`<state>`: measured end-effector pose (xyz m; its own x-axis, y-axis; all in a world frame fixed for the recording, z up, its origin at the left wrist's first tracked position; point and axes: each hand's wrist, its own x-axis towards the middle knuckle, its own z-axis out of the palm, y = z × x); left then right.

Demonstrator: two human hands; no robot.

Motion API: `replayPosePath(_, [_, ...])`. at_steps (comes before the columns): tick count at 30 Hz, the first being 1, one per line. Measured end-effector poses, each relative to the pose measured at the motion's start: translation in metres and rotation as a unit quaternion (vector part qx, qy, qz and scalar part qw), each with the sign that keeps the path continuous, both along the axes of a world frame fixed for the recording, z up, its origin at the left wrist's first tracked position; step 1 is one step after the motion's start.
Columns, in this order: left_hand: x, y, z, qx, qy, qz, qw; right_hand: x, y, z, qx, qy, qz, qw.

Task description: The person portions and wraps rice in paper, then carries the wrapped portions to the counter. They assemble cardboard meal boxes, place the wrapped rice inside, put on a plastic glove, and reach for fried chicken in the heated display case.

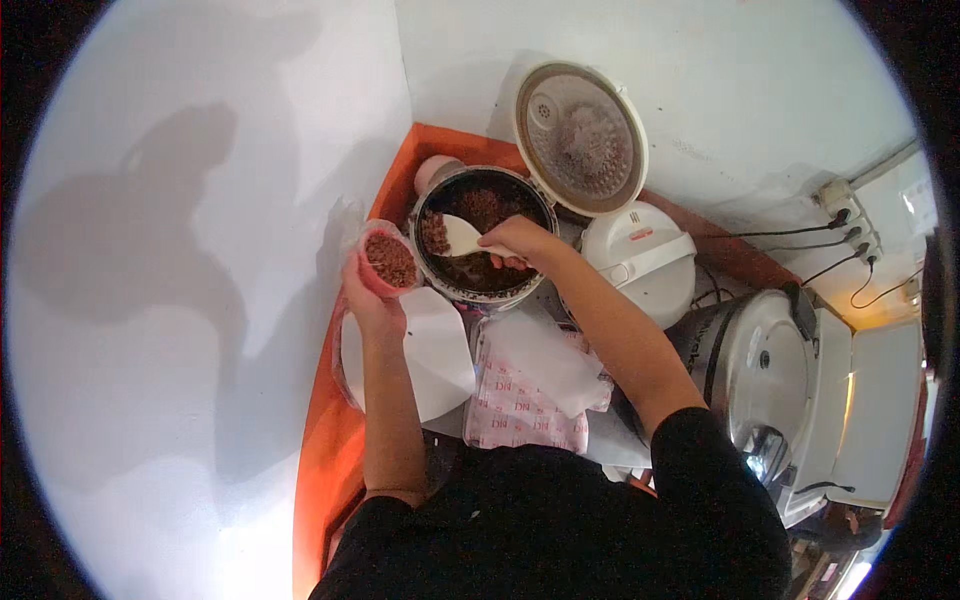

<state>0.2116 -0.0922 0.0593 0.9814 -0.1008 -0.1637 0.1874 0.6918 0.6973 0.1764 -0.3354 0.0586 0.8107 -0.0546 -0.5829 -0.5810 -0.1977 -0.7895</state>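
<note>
My left hand (376, 307) holds a small red bowl (384, 286), which is filled with reddish-brown cooked rice (390, 259) and has clear plastic around its rim. To its right stands a rice cooker (450, 283) with its lid (581, 139) raised. Its dark inner pot has more of the reddish rice (480, 206) in it. My right hand (517, 241) grips a white rice paddle (460, 235) over the pot. Rice lies on and beside the paddle's blade, at the pot's left side.
Round white sheets (435, 352) and printed wrapping paper (517, 409) lie in front of the cooker. A closed white rice cooker (645, 262) and a large steel cooker (765, 375) stand at the right. Cables run to a wall-mounted power strip (855, 221). Walls meet behind the orange-edged counter (326, 420).
</note>
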Motion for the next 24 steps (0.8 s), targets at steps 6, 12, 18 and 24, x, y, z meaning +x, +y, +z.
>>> replayPosePath(6, [0.021, -0.041, -0.013, 0.176, -0.067, 0.001, 0.982, -0.037, -0.001, 0.042, 0.046, -0.09, -0.078, 0.992])
replayPosePath(12, [0.026, -0.092, -0.024, 0.102, -0.044, -0.028, 0.993, -0.073, 0.063, 0.018, -0.15, -0.266, -0.056, 0.951])
replayPosePath(18, [0.009, -0.12, -0.007, -0.044, 0.097, -0.143, 0.984, -0.104, 0.053, -0.003, -0.293, -0.335, -0.012, 0.895])
replayPosePath(24, [0.023, -0.117, 0.008, -0.036, 0.031, -0.079, 0.996, -0.142, 0.05, -0.015, -0.271, -0.355, -0.083, 0.891])
